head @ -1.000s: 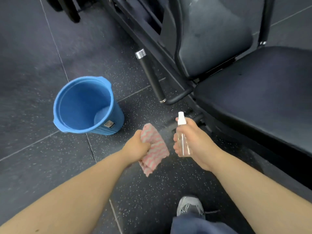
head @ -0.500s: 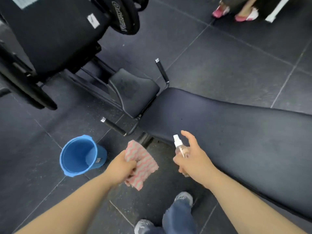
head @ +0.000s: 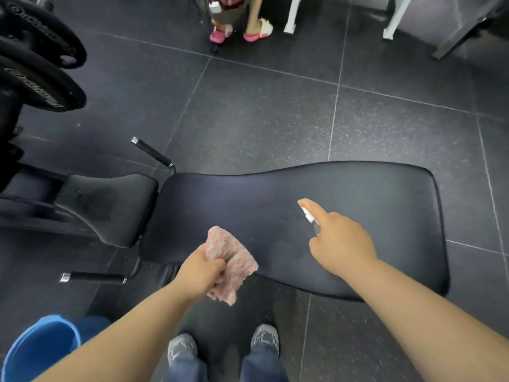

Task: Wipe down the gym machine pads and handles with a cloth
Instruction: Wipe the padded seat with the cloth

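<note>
A long black bench pad (head: 358,205) stretches across the middle, with a smaller seat pad (head: 107,208) to its left. Two black handles stick out by the seat, a far handle (head: 153,153) and a near handle (head: 96,277). My left hand (head: 201,271) grips a bunched pink and grey cloth (head: 234,260) over the near edge of the bench pad. My right hand (head: 341,244) holds a small clear spray bottle (head: 311,219) above the bench pad, index finger stretched over its white nozzle.
A blue bucket (head: 35,351) stands on the floor at the bottom left. Black weight plates (head: 41,86) hang at the far left. Another person's feet in pink slippers (head: 239,31) stand at the top, beside white frame legs (head: 292,15). My grey shoes (head: 220,348) are below the bench.
My view has swung up and right, bringing the whole bench pad under my hands. Both hands moved from above the floor to over the pad, the spray bottle now pointing at it.
</note>
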### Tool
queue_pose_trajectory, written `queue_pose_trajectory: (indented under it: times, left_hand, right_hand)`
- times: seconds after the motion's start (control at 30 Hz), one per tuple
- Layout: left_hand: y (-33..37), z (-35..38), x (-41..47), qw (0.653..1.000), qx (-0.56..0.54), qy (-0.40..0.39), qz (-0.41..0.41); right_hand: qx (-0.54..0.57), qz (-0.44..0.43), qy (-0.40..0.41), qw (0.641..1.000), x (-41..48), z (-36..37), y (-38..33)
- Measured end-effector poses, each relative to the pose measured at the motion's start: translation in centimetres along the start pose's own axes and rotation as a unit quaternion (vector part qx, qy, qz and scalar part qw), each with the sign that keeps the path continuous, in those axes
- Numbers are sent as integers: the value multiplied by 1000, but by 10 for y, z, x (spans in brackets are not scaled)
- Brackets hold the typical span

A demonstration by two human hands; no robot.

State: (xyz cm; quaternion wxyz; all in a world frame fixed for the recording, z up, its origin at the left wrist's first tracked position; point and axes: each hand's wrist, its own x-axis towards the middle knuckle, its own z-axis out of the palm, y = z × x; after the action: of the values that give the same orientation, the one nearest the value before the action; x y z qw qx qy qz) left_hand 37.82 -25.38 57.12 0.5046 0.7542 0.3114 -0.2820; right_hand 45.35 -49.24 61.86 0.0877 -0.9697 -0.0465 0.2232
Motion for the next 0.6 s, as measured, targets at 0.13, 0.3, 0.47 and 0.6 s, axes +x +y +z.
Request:
queue_pose_trajectory:
  times: [0.13,0.3,0.47,0.6]
  left_hand:
    - [17,16,18,999,29,-30,9]
    - [39,28,30,995,81,-50,35]
    - [49,33,33,991,108,-63,51]
    - [43,27,30,993,100,-48,36]
  right_hand:
    - [47,70,7,996,-2,4,28]
    - [71,106,26,992,-15,13,40]
    - [91,119,39,988,-24,20,38]
    - [87,67,1,994,-25,29,17]
